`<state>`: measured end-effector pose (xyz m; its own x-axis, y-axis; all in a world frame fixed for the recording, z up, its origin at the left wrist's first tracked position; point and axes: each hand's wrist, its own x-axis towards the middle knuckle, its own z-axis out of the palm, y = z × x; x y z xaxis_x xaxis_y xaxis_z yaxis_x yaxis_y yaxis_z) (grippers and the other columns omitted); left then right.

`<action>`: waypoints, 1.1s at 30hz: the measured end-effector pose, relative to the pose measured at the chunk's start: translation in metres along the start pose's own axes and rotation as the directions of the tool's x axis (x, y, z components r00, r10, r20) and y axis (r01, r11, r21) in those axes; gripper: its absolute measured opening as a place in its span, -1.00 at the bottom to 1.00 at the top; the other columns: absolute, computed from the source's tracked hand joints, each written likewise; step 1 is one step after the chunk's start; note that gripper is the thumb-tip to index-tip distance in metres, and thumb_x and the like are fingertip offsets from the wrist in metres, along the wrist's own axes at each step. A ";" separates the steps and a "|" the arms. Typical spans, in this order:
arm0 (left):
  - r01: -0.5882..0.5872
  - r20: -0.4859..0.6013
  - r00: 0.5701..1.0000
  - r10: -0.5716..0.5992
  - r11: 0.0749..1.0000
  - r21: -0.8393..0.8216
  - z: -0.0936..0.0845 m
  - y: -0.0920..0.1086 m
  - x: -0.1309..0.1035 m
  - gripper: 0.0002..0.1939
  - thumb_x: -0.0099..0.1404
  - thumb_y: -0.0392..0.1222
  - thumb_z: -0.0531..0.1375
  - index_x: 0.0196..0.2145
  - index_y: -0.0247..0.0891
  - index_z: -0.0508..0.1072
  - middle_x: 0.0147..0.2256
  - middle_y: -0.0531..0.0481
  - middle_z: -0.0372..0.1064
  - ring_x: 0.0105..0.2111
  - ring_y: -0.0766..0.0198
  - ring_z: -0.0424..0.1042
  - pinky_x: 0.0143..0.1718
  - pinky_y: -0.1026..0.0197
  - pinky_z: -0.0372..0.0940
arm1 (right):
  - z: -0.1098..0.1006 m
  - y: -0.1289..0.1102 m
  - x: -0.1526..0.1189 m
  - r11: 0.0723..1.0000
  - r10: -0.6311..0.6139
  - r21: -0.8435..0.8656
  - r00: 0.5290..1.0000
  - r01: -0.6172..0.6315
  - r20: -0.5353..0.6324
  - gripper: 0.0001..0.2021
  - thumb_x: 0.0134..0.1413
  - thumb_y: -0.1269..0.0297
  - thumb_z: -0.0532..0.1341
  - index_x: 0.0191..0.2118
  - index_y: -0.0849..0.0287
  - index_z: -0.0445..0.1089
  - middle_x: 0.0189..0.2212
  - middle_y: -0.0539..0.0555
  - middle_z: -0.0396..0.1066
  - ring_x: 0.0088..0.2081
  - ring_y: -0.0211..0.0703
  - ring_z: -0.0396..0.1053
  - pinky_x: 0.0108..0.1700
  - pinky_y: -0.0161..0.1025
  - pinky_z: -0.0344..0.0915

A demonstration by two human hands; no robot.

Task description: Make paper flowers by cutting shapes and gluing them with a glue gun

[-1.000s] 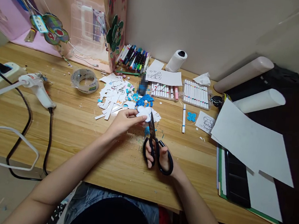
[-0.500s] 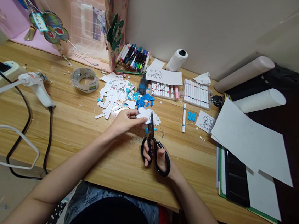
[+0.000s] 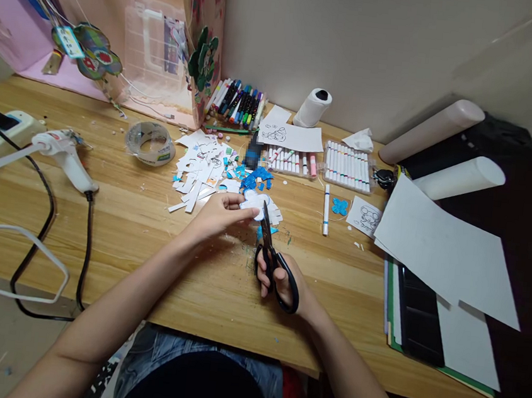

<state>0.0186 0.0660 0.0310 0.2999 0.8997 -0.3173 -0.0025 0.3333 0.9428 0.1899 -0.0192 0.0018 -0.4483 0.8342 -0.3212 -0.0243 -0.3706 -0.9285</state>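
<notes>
My left hand (image 3: 223, 212) pinches a white paper cutout (image 3: 251, 202) with rounded lobes and a blue outline, thumb on top. In my right hand (image 3: 281, 280) is a pair of black-handled scissors (image 3: 267, 240), fingers and thumb through the loops. The blades point away from me and meet the cutout's right edge. Behind the cutout lies a pile of blue scraps (image 3: 258, 178). White paper scraps (image 3: 199, 163) are heaped to its left. A blue flower-shaped piece (image 3: 340, 207) rests farther right, beside a capped marker (image 3: 326, 210).
A roll of clear tape (image 3: 150, 143) and a hot glue gun (image 3: 68, 156) with its cord lie at left. Marker sets (image 3: 349, 166) stand at the back. White sheets (image 3: 446, 243) cover folders at right. A decorated box (image 3: 210, 3) stands at back left.
The scissors' handles have drawn closer together, and the blades have closed at the cutout's edge. My left hand keeps its pinch, shifted very slightly left.
</notes>
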 end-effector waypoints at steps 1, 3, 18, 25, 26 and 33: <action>-0.008 0.006 1.000 0.008 1.000 0.015 -0.001 0.000 0.000 -0.74 -0.02 -0.06 0.29 -0.54 -0.32 0.40 -0.58 0.10 0.32 -0.58 0.45 0.26 -0.50 0.36 0.12 | -0.001 0.001 0.000 1.000 -0.005 -0.021 1.000 0.005 0.002 -0.31 -0.41 -0.47 0.07 -0.46 0.16 0.14 -0.69 -0.15 0.08 -0.70 -0.40 0.09 -0.65 -0.39 0.19; -0.017 0.014 1.000 0.017 0.999 0.040 -0.003 0.001 0.000 -0.74 0.00 -0.06 0.28 -0.56 -0.32 0.37 -0.60 0.12 0.29 -0.59 0.45 0.24 -0.51 0.36 0.09 | -0.002 0.002 -0.001 0.999 -0.015 -0.051 1.000 0.015 0.004 -0.32 -0.39 -0.47 0.06 -0.46 0.16 0.13 -0.69 -0.15 0.07 -0.70 -0.39 0.09 -0.66 -0.38 0.19; -0.014 0.026 1.000 0.012 0.999 0.051 -0.008 0.010 0.000 -0.76 0.01 -0.06 0.26 -0.53 -0.31 0.40 -0.56 0.08 0.36 -0.54 0.40 0.31 -0.44 0.34 0.19 | -0.005 0.000 -0.003 0.994 0.012 -0.106 0.999 -0.007 0.039 -0.32 -0.41 -0.47 0.05 -0.46 0.15 0.11 -0.68 -0.15 0.04 -0.71 -0.39 0.05 -0.68 -0.35 0.19; -0.011 0.062 0.998 0.009 0.999 0.036 -0.006 0.013 -0.001 -0.75 -0.02 -0.06 0.28 -0.54 -0.32 0.41 -0.55 0.05 0.38 -0.53 0.39 0.33 -0.44 0.33 0.23 | -0.002 0.000 -0.005 0.991 -0.036 -0.127 0.996 0.047 0.083 -0.31 -0.32 -0.48 -0.05 -0.40 0.16 0.12 -0.65 -0.12 0.09 -0.67 -0.36 0.14 -0.63 -0.37 0.17; -0.013 0.067 0.998 0.011 1.000 0.028 -0.005 0.013 -0.001 -0.76 -0.02 -0.06 0.28 -0.53 -0.32 0.41 -0.54 0.05 0.38 -0.52 0.39 0.34 -0.44 0.33 0.24 | -0.001 0.000 -0.005 0.992 -0.044 -0.110 0.995 0.054 0.088 -0.30 -0.33 -0.49 -0.07 -0.40 0.16 0.12 -0.65 -0.12 0.10 -0.67 -0.36 0.15 -0.63 -0.38 0.16; 0.032 0.127 0.992 -0.027 0.999 -0.037 -0.002 0.008 -0.002 -0.74 -0.02 -0.07 0.29 -0.48 -0.33 0.42 -0.50 0.03 0.39 -0.49 0.38 0.34 -0.41 0.33 0.24 | 0.003 0.000 -0.003 0.995 -0.083 -0.052 0.995 0.086 0.056 -0.29 -0.34 -0.49 -0.07 -0.40 0.16 0.13 -0.65 -0.12 0.11 -0.67 -0.36 0.14 -0.60 -0.37 0.16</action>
<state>0.0156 0.0674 0.0387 0.4185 0.8473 -0.3269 -0.0287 0.3721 0.9277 0.1882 -0.0228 0.0035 -0.4937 0.8380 -0.2322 -0.0160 -0.2758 -0.9611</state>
